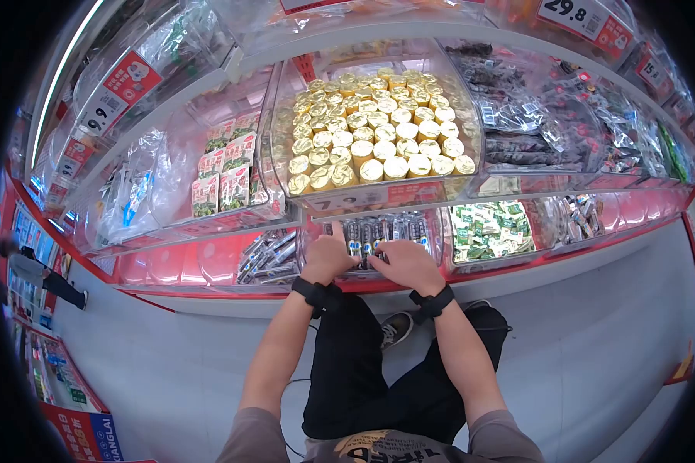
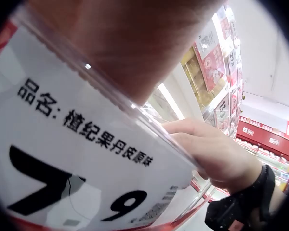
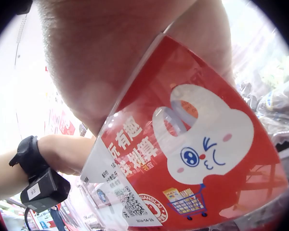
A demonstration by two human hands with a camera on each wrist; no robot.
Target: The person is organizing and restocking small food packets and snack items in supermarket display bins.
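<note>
My left hand point(image 1: 329, 258) reaches over the front wall of a low clear bin, its index finger stretched forward along the bin's left side. Inside stand dark-wrapped snack sticks point(image 1: 398, 229) in upright rows. From the other side my right hand point(image 1: 408, 263) lies over the same sticks, fingers pointing left and touching their front row. The hands are a few sticks apart. In the left wrist view a white price label point(image 2: 101, 144) covers the bin front, with the right hand point(image 2: 216, 153) beyond it. The right wrist view shows a red rabbit label point(image 3: 207, 139); fingertips are hidden there.
Above is a shelf bin of gold-topped rolls point(image 1: 386, 139). Loose silver-wrapped sticks point(image 1: 269, 258) lie in the bin at left, green-and-white packets point(image 1: 493, 230) at right. A shelf edge point(image 1: 378, 207) overhangs the low bins. Another person point(image 1: 42, 274) stands far left.
</note>
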